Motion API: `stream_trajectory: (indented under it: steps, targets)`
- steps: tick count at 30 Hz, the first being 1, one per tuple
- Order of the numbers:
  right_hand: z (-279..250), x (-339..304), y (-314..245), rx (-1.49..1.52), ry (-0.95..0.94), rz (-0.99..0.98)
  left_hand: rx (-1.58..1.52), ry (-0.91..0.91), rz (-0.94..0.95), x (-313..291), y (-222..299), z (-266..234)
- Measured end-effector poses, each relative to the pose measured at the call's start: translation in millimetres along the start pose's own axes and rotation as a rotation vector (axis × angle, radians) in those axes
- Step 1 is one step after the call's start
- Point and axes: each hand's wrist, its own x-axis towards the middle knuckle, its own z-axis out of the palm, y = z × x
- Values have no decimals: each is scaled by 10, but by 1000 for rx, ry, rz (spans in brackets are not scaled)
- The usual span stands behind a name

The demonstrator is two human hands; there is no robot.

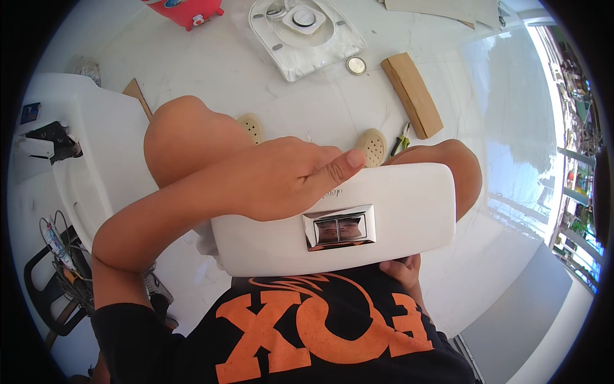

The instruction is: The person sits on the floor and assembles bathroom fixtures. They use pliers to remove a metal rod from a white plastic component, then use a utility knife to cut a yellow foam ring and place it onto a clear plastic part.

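Note:
A white toilet tank lid point(409, 198) with a chrome dual flush button point(339, 228) lies across my lap, its long side running left to right. My left hand point(291, 176) reaches over it from the left. The thumb lies along the top near the far edge, while the other fingers curl out of sight beyond that edge. At the near edge, toward the right, my right hand point(401, 271) is closed against the lid's underside, mostly hidden by the lid and my shirt. Whether a tank body sits beneath the lid I cannot tell.
Ahead lie a plastic-wrapped white piece with a round fitting point(300, 45), a small round lid point(356, 65), a cardboard box point(412, 96) and green-handled pliers point(401, 139). A large white ceramic fixture point(96, 128) stands left, above a black chair point(41, 281) with cables.

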Motion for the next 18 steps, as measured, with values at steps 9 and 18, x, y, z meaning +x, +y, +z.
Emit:
stream_trajectory:
  steps: [9,18]
  targets:
    - [466,663,-1053,-37,47,-384,-161,-13,-204,311,231,88]
    - [959,1893,-2625,-30,179,-432,-423,499,161,205,596,-513]
